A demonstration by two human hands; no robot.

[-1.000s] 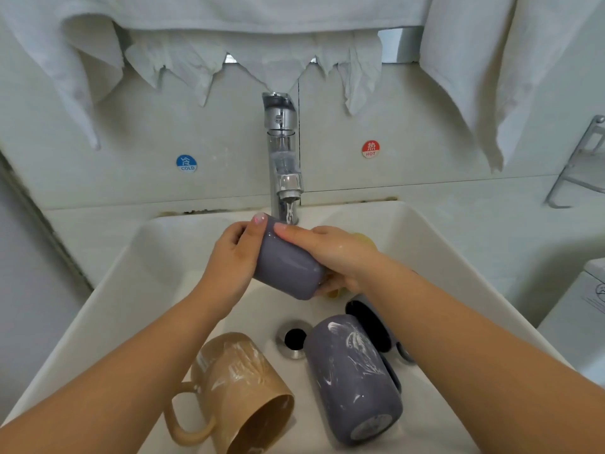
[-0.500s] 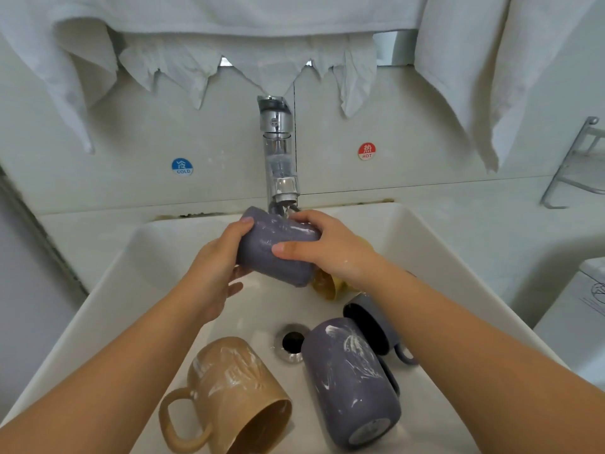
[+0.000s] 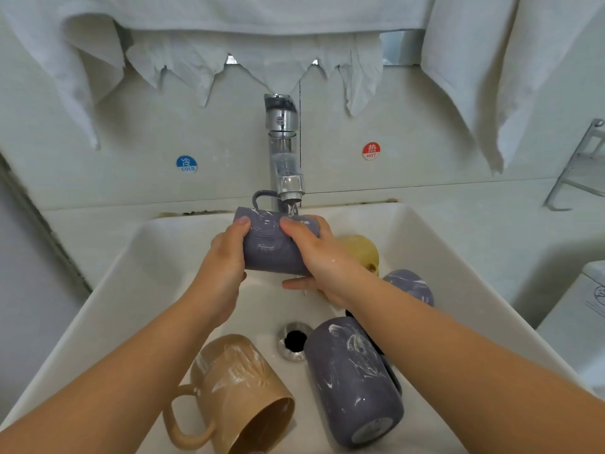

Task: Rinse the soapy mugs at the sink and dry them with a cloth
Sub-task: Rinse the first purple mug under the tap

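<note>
A purple mug (image 3: pixel 273 247) is held sideways under the running tap (image 3: pixel 285 158).
It is gripped over the sink (image 3: pixel 137 273) by 2 hands: left hand (image 3: pixel 222 273) and right hand (image 3: pixel 314 253) fingers curled round its ends; 4 soapy mugs lie below.

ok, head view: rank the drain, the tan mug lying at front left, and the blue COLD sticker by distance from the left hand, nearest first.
1. Drain: basin floor, just below and right of the left hand, which grips the purple mug.
2. Tan mug: on its side, front left of the sink.
3. COLD sticker: on the back wall, left of the tap.
</note>
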